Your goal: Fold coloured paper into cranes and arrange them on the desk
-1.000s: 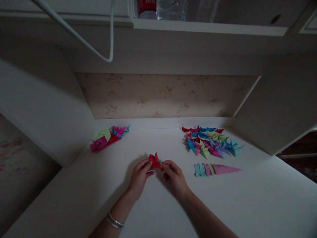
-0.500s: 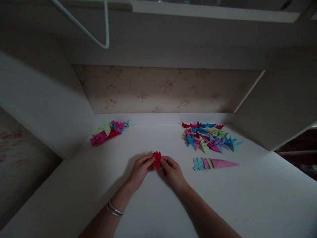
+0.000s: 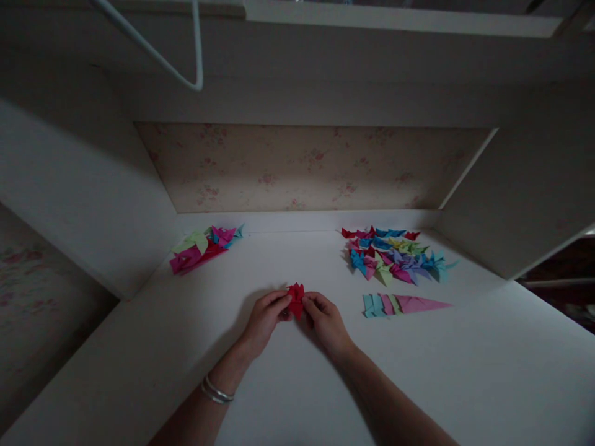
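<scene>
Head cam, L hand (image 3: 263, 319) + R hand (image 3: 326, 323) pinching red folded paper (image 3: 296, 303) at opp. edges, over wht desk (image 3: 283, 390).

No legible txt, labels, brands, nos. or signs anywhere in head cam view

Blocked at the middle of the desk (image 3: 279, 260) by the left hand (image 3: 264, 319) and right hand (image 3: 327, 319) on the red folded paper (image 3: 296, 301). Passable beyond them, between the paper heap (image 3: 198, 253) at left and the folded-paper rows (image 3: 389, 257) at right. Narrowed beside the right hand by the overlapping paper strip (image 3: 403, 305). Closed off at the back by flowered wallpaper (image 3: 288, 167), at the sides by the left panel (image 3: 88, 173) and right panel (image 3: 534, 198).
</scene>
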The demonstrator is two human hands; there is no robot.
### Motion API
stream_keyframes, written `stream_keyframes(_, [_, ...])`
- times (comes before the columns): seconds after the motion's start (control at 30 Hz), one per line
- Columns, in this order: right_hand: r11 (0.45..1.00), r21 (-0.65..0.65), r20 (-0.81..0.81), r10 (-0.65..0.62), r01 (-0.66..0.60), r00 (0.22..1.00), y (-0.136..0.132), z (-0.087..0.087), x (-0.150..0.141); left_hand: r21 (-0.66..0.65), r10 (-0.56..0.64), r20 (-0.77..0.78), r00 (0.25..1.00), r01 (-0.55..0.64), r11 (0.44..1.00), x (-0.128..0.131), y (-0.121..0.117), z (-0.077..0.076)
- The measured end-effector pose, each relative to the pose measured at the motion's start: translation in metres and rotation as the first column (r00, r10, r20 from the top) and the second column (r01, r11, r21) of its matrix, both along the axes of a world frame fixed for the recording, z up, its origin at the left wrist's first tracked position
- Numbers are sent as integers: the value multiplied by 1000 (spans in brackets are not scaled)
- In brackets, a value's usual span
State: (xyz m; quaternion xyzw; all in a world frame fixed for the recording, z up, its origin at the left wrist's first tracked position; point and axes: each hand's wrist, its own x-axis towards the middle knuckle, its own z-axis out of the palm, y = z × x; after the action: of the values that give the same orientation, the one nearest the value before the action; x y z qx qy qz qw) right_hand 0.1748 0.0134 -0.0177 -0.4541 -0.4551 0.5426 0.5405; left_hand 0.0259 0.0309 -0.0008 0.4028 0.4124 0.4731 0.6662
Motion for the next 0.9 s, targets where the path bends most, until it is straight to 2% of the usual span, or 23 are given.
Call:
stream_keyframes(0.43, [1000,-20,-34,5,-6,999,-1,-3,0,32,-25,-28,999,26,999,-1,1,-5])
stream_keyframes(0.67, [1000,-13,-62,26,-27,998,0,-3,0,35,-30,-26,999,31,999,0,0,-2])
stream_keyframes(0.9, [1000,-19,-28,15,-16,999,-1,-2,0,20,-23,-19,1000,23,1000,0,1,-1])
